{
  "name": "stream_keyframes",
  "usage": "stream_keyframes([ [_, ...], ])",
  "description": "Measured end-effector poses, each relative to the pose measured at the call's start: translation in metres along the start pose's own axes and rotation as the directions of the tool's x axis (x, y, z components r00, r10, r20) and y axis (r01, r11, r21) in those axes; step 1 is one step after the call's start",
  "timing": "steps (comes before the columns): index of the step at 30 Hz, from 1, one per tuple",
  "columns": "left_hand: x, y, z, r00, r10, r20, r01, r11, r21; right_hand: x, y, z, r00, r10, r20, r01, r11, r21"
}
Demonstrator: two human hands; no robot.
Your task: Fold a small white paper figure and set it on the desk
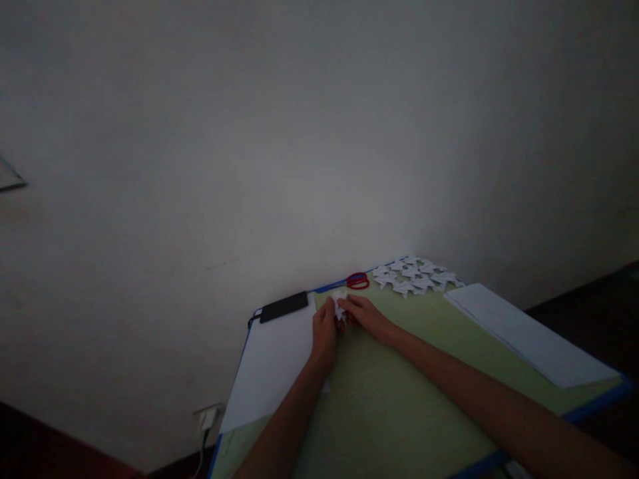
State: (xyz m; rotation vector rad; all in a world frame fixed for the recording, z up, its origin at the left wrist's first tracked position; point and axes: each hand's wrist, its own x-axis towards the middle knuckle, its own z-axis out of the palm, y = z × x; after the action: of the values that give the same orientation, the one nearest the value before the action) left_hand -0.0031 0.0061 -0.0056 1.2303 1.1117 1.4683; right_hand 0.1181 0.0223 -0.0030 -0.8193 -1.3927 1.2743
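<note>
Both my hands meet at the far edge of a green-topped table (399, 399). My left hand (324, 330) and my right hand (363, 313) pinch a small white folded paper piece (340, 303) between their fingers, pressing it against the table. Red-handled scissors (357, 281) lie just beyond the paper. A cluster of several finished white folded paper shapes (415, 276) lies at the far right corner.
A black phone-like device (283, 307) lies at the far left corner on a white sheet (269, 366). A stack of white paper (524, 332) lies along the right side. A pale wall rises behind the table; a wall socket with a plug (207, 419) sits low left.
</note>
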Motion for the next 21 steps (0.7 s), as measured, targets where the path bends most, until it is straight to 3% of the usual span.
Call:
stream_keyframes([
  [5, 0.000, 0.000, 0.000, 1.000, 0.009, -0.008, -0.009, 1.000, 0.013, 0.001, 0.003, -0.002, 0.996, -0.043, -0.078, 0.040, 0.999, -0.033],
  [11, -0.003, 0.004, 0.002, 0.996, 0.006, 0.093, -0.013, 0.998, 0.067, 0.006, 0.012, -0.006, 0.983, 0.030, -0.180, -0.008, 0.992, 0.124],
  [18, -0.003, 0.003, 0.004, 0.997, -0.051, 0.053, 0.045, 0.993, 0.107, 0.004, 0.010, -0.006, 0.992, 0.033, -0.126, -0.019, 0.993, 0.116],
  [21, -0.004, 0.002, 0.004, 0.997, -0.025, 0.074, 0.017, 0.995, 0.099, 0.004, 0.009, -0.005, 0.993, 0.007, -0.118, 0.005, 0.995, 0.100],
])
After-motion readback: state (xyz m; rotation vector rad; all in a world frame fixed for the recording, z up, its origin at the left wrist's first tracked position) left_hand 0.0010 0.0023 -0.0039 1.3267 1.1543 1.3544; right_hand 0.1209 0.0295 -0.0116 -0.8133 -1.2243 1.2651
